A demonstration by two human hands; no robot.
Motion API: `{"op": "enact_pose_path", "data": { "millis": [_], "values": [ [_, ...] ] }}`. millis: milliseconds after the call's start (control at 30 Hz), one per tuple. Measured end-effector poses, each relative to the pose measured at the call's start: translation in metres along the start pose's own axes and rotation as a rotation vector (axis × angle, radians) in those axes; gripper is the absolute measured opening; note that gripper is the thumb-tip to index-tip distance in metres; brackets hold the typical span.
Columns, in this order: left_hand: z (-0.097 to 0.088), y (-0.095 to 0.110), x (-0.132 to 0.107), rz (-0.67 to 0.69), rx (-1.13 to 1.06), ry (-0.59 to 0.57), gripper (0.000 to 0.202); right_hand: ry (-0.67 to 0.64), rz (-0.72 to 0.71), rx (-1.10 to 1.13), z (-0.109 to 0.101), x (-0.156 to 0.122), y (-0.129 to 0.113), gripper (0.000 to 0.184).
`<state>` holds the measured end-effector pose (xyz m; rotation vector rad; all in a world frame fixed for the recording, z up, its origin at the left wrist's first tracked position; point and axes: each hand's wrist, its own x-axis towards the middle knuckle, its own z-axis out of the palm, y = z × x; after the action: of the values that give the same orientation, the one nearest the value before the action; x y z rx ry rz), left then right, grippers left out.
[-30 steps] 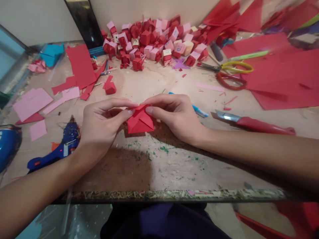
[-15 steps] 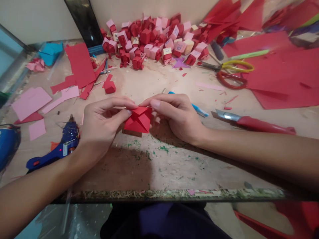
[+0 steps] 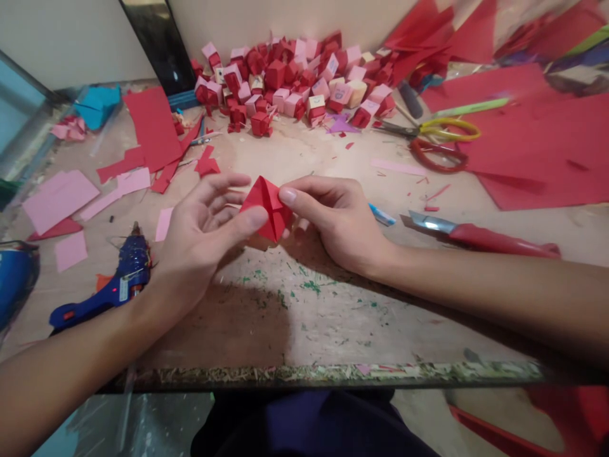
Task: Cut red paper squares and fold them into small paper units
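A small piece of folded red paper (image 3: 261,195), creased into triangular flaps and turned corner-up, is held just above the table. My right hand (image 3: 343,223) pinches its right side between thumb and fingers. On the left, the thumb of my left hand (image 3: 202,231) lies over the paper's lower left, with the index finger raised off it; the other fingers are partly hidden behind. Part of a blue-and-white pen-like item (image 3: 382,214) shows beyond my right hand.
A craft knife (image 3: 504,240) with bare blade lies right, below scissors (image 3: 447,130). A blue glue gun (image 3: 128,266) sits left beside pink paper (image 3: 59,197). Small red and pink paper boxes (image 3: 280,76) are heaped at the back; red sheets (image 3: 537,146) lie at right.
The folded paper has turned from flat-edged to corner-up. My left index finger has lifted off its top edge, and my left thumb has moved further onto it.
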<state>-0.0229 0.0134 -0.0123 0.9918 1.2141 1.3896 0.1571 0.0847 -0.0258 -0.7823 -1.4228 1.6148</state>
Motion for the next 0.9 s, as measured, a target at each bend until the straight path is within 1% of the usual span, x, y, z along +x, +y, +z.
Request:
{"op": "enact_pose_path", "data": {
  "millis": [100,167,267,400,533,633,767,900],
  "values": [
    [0.0038,-0.0013,-0.0012,-0.061,0.116,-0.01,0.034,-0.041,0.004,0.037,-0.0001,0.0008,-0.0005,0.028],
    [0.0043,-0.0037,-0.0009,-0.059,0.162,-0.001,0.027,-0.065,0.012,0.044,0.0001,0.0005,-0.0007,0.028],
    [0.0027,-0.0057,0.0,-0.013,0.201,0.021,0.022,-0.085,0.013,0.042,0.0002,-0.001,-0.0006,0.027],
    [0.0007,-0.0029,-0.0006,0.059,0.259,0.06,0.017,-0.108,0.003,0.024,-0.0017,-0.0019,-0.0003,0.022],
    [0.0003,-0.0005,-0.002,0.105,0.326,0.062,0.008,-0.169,0.0,-0.025,-0.0038,0.0001,-0.0005,0.02],
    [0.0004,-0.0006,-0.0018,0.124,0.337,0.064,0.012,-0.195,0.012,-0.026,-0.0036,0.001,-0.0006,0.022],
    [0.0007,-0.0003,-0.0008,0.11,0.299,0.055,0.02,-0.18,0.046,-0.011,-0.0029,0.0001,-0.0009,0.019],
    [0.0007,0.0007,-0.0008,0.1,0.271,0.026,0.018,-0.162,0.082,-0.026,-0.0029,-0.0011,-0.0017,0.018]
  ]
}}
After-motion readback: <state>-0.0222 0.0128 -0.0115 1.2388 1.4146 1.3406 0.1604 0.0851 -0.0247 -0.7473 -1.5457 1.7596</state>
